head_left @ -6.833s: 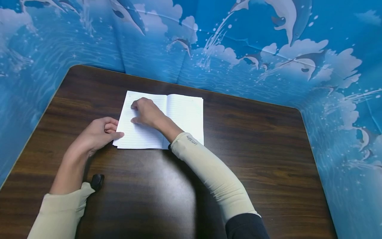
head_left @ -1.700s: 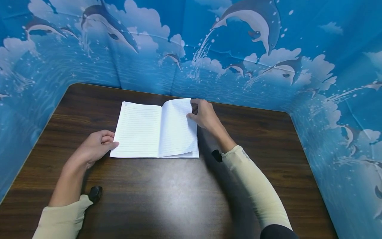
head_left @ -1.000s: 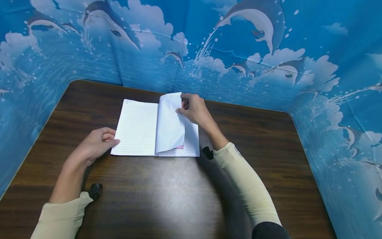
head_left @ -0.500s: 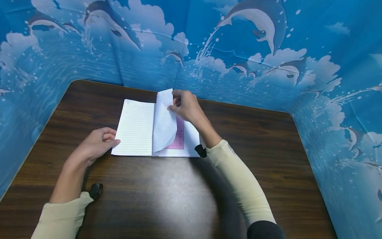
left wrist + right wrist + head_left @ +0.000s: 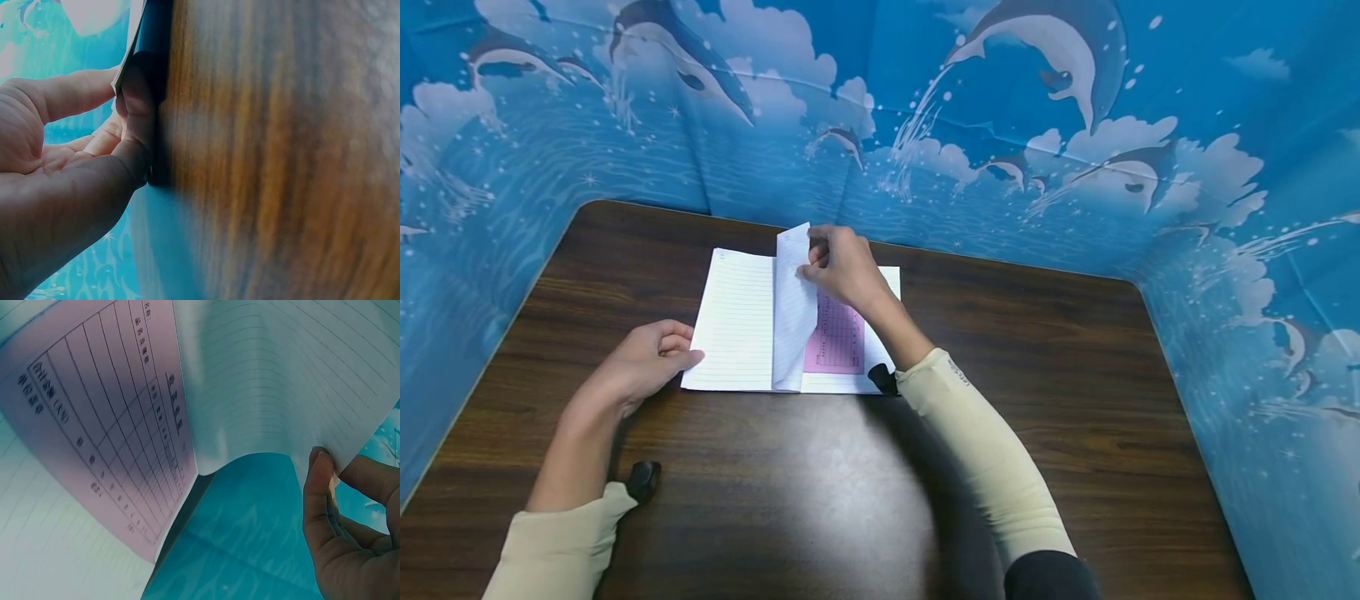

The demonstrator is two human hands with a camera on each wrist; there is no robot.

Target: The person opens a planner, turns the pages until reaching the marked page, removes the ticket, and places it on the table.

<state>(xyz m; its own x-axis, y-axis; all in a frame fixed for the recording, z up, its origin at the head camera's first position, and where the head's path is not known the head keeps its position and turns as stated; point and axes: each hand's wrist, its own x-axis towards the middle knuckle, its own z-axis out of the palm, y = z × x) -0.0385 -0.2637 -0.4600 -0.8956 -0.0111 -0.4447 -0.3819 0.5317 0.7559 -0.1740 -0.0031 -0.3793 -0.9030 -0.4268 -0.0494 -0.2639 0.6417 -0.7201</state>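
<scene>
An open lined notebook [image 5: 736, 325] lies on the dark wooden table. My left hand [image 5: 647, 360] grips its left edge, thumb on top and fingers beneath, as the left wrist view also shows. Between thumb and fingers, my right hand [image 5: 842, 262] pinches the outer edge of a raised page [image 5: 793, 308], which stands curved up near the fold. Under that page a pink printed slip [image 5: 837, 337] with a ruled grid lies on the right-hand page. In the right wrist view the pink slip [image 5: 106, 419] sits close to the fold, beside the lifted page [image 5: 250, 381].
The wooden table [image 5: 1075, 417] reaches around the notebook on all sides. A blue backdrop cloth [image 5: 880, 125] with dolphins hangs behind its far edge and along both sides. Dark wrist-worn devices show at the left wrist [image 5: 643, 482] and right wrist [image 5: 882, 379].
My right hand first reached over the left page, then took a right-hand page and swung it leftward and up, uncovering the pink slip. My left hand keeps its grip on the notebook's left edge.
</scene>
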